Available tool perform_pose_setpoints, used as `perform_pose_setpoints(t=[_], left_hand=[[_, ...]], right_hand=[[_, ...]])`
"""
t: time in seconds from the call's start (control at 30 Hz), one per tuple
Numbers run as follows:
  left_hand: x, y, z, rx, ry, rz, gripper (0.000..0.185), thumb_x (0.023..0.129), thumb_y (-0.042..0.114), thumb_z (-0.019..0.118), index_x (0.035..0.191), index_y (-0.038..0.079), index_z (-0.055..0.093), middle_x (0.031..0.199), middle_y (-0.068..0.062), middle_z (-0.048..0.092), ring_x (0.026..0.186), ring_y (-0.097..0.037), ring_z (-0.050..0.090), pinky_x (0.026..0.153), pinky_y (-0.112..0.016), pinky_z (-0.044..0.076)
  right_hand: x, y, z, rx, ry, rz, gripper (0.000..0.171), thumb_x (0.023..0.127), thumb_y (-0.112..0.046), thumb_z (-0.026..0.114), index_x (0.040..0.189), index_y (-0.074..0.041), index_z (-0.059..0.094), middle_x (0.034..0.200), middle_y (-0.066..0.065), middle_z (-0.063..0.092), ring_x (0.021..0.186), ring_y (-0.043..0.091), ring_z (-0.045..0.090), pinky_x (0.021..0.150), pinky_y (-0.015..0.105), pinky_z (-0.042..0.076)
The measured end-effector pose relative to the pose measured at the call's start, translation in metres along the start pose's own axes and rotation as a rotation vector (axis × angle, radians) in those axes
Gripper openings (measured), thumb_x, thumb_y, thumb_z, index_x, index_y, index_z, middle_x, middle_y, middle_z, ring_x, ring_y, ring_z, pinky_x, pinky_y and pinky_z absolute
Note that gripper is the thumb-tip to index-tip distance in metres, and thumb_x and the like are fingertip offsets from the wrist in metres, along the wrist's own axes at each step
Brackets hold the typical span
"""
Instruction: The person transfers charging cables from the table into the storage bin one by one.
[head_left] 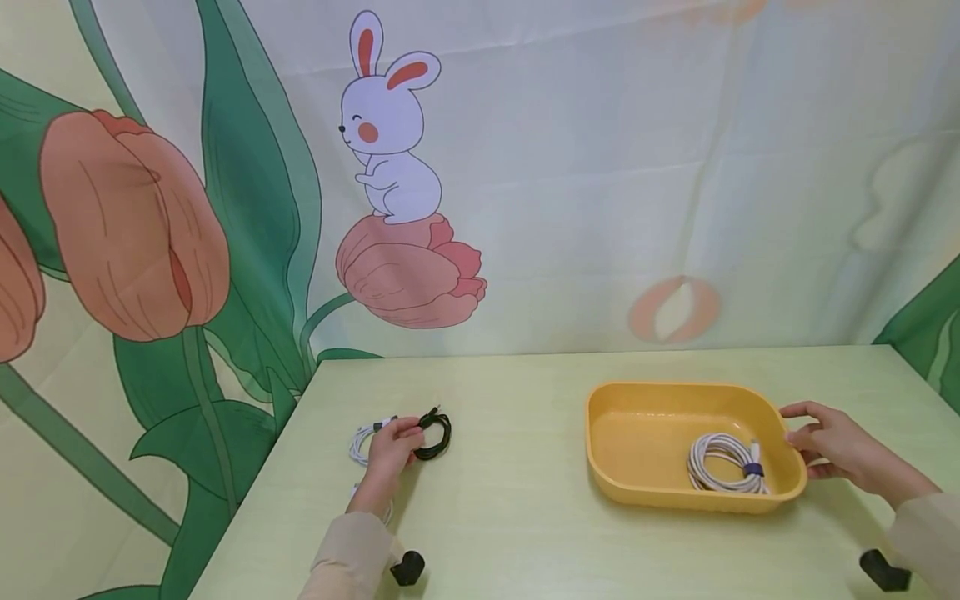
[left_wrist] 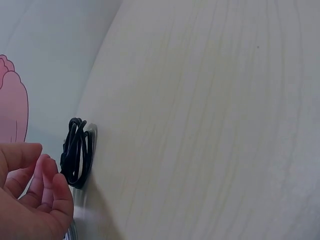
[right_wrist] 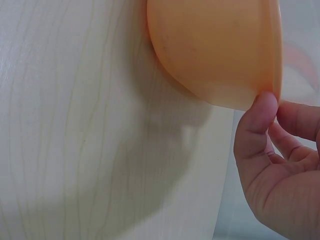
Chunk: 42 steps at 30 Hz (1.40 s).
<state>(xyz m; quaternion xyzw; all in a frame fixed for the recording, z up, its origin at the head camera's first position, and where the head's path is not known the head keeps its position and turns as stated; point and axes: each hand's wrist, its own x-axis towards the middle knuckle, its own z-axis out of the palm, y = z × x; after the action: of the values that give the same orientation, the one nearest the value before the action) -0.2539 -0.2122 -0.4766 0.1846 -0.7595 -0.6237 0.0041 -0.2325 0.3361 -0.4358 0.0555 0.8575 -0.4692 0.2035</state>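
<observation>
My left hand [head_left: 393, 450] is at the coiled black cable [head_left: 442, 443], thumb and fingertips pinching its left side. In the left wrist view the black cable [left_wrist: 77, 155] appears just beyond the curled fingers [left_wrist: 62, 192]. White cable coils [head_left: 362, 443] lie beside and beneath that hand, partly hidden by it. On the right, my right hand [head_left: 843, 446] grips the right end of a yellow tray [head_left: 637, 442]. Its thumb [right_wrist: 260, 115] presses the tray's outer wall near the rim. Inside the tray is a coiled white cable [head_left: 723, 462] with a dark blue tie.
The pale wood-grain table [head_left: 517, 475] carries everything. Behind it hangs a cloth backdrop [head_left: 562, 167] printed with tulips and a rabbit. A black piece [head_left: 408, 568] sits by the left sleeve, and another black piece [head_left: 885, 571] by the right sleeve.
</observation>
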Motion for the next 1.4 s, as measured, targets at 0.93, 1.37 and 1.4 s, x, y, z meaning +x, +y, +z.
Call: perform_pose_setpoints(t=[0.93,1.37,1.4], left_hand=[[0.015,-0.007,0.000,0.009,0.121,0.054,0.030,0.082,-0.005,0.053,0.111,-0.004,0.053,0.108,-0.019,0.054,0.075,-0.008,0.049,0.061,-0.023,0.043],[0.020,-0.002,0.000,0.036,0.140,0.124,0.029,0.080,-0.007,0.054,0.109,-0.005,0.056,0.109,-0.023,0.055,0.091,-0.020,0.052,0.066,-0.014,0.041],[0.020,-0.003,0.000,0.045,0.140,0.132,0.029,0.080,-0.007,0.054,0.109,-0.006,0.056,0.109,-0.024,0.056,0.093,-0.021,0.052,0.070,-0.015,0.042]], right_hand=[[0.000,0.000,0.000,-0.004,0.000,-0.004,0.056,0.090,-0.010,0.044,0.132,0.008,0.012,0.093,0.012,0.056,0.070,0.019,0.053,0.062,0.029,0.051],[0.000,0.000,-0.001,-0.008,-0.002,-0.003,0.054,0.091,-0.010,0.042,0.132,0.008,0.012,0.093,0.013,0.056,0.070,0.019,0.052,0.061,0.029,0.050],[0.000,0.001,-0.001,-0.008,-0.002,-0.004,0.054,0.091,-0.010,0.042,0.132,0.008,0.012,0.093,0.013,0.056,0.070,0.019,0.052,0.061,0.029,0.050]])
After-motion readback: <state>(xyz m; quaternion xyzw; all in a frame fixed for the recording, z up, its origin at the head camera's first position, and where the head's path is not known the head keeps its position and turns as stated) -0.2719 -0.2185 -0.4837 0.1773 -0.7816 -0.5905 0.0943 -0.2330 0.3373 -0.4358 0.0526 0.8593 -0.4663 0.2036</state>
